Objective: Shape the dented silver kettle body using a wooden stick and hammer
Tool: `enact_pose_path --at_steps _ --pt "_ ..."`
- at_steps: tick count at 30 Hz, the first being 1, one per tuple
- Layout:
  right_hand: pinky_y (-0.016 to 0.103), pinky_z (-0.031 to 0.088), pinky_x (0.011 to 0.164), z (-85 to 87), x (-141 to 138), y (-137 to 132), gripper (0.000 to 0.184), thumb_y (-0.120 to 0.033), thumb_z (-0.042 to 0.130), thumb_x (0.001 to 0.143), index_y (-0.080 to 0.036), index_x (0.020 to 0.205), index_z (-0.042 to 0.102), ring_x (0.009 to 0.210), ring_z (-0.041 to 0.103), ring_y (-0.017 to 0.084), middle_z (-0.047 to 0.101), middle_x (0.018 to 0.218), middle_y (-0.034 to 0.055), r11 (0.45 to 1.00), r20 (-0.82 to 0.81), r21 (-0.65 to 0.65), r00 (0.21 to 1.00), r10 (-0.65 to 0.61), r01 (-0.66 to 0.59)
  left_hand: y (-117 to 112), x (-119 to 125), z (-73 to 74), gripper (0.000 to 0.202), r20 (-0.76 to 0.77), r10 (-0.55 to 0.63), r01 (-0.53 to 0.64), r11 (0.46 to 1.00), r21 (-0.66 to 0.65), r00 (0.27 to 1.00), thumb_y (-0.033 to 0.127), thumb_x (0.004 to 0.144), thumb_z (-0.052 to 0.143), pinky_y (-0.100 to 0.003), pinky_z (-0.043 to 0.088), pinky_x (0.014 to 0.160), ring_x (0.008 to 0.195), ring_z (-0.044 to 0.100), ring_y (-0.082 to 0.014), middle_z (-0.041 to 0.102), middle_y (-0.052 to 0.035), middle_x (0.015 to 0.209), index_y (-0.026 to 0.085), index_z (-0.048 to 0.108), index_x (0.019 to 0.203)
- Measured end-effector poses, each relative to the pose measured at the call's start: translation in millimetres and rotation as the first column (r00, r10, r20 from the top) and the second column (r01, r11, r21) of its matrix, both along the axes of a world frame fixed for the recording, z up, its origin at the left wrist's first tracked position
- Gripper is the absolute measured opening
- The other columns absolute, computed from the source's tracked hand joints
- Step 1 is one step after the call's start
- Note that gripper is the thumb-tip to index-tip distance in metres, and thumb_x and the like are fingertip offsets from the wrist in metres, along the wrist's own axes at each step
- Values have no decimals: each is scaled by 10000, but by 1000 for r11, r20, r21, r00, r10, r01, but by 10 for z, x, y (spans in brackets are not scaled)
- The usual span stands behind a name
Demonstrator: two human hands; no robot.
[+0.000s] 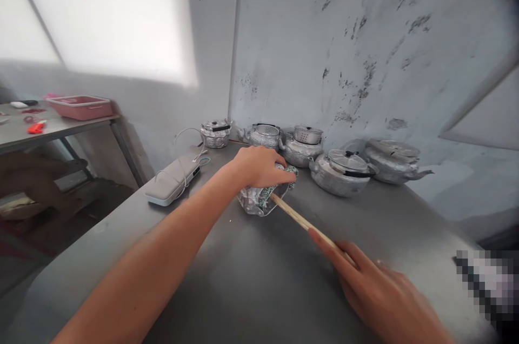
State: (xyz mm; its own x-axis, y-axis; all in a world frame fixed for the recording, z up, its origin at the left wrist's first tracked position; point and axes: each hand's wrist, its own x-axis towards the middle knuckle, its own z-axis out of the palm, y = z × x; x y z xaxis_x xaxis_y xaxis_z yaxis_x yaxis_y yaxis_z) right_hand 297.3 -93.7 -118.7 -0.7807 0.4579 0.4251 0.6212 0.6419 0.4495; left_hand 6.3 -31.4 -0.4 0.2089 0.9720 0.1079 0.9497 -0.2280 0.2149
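Note:
A small dented silver metal teapot [249,203] lies tipped on the grey table, its wide mouth turned toward the right. My left hand [259,166] is closed over its top and side. Green-and-white patterned cloth [265,196] shows at the mouth and beneath my fingers. In my right hand [377,284] is a pale wooden stick [300,219], gripped near its lower end. The stick's far end reaches into the teapot's mouth against the cloth, where its tip is hidden.
Several silver teapots, including a lidded teapot [343,176], stand along the wall. A beige power bank [172,179] with a cable lies at left. Beyond the table [227,290], a side table holds a pink basket [87,108]. A blurred patch covers the right edge.

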Motion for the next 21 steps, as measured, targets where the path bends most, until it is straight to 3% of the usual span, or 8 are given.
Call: enact_pose_path --at_steps 6,21 --pt "247 472 405 7 8 -6 822 -13 376 854 -240 1625 201 436 577 104 660 882 -2 1000 -9 -16 1000 -17 16 -1 9 2 581 4 0 0 1000 4 1000 698 829 501 -439 499 951 1138 636 -322 725 20 1249 381 708 1270" --pt "257 461 380 -23 26 18 795 -18 385 858 -262 1605 261 444 601 112 669 897 -9 999 -35 -24 999 -29 28 8 5 -19 575 7 -12 12 1000 15 1000 699 837 491 -427 498 964 1152 633 -319 708 22 1288 377 708 1261"
